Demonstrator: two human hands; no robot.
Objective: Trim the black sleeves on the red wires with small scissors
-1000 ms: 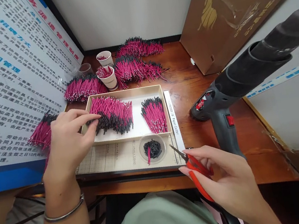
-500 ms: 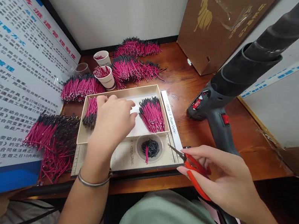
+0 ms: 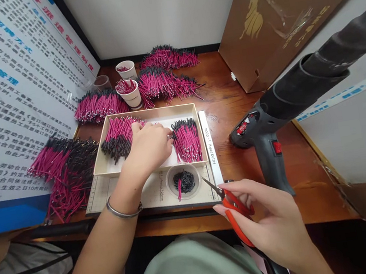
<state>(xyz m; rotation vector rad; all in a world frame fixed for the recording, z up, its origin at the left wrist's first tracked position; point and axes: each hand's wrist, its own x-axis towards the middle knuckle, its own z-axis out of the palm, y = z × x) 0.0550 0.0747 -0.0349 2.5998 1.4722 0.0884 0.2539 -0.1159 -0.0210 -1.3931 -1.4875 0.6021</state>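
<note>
My left hand (image 3: 152,144) is over the shallow cream box (image 3: 153,168), fingers curled down at the left edge of a bundle of pink wires (image 3: 186,141) with black ends. Its fingertips are partly hidden, so whatever they pinch does not show. Left of it in the box lies a looser heap of pink wires (image 3: 116,138), dark ends toward me. My right hand (image 3: 271,225) holds small red-handled scissors (image 3: 233,210), pointed blades slightly apart near a clear round cup (image 3: 198,186). Inside that cup are short black tube pieces (image 3: 184,181) and a few pink wires.
A paper cutter board (image 3: 150,194) lies under the box and cup. Behind stand two paper cups (image 3: 132,99) among piles of pink wires (image 3: 156,83); another wire pile (image 3: 66,175) is at left. A black heat gun (image 3: 266,141) and cardboard box (image 3: 264,16) are at right.
My left hand has moved right across the box to the right-hand bundle, uncovering more of the left heap. My right hand and the scissors have shifted slightly left.
</note>
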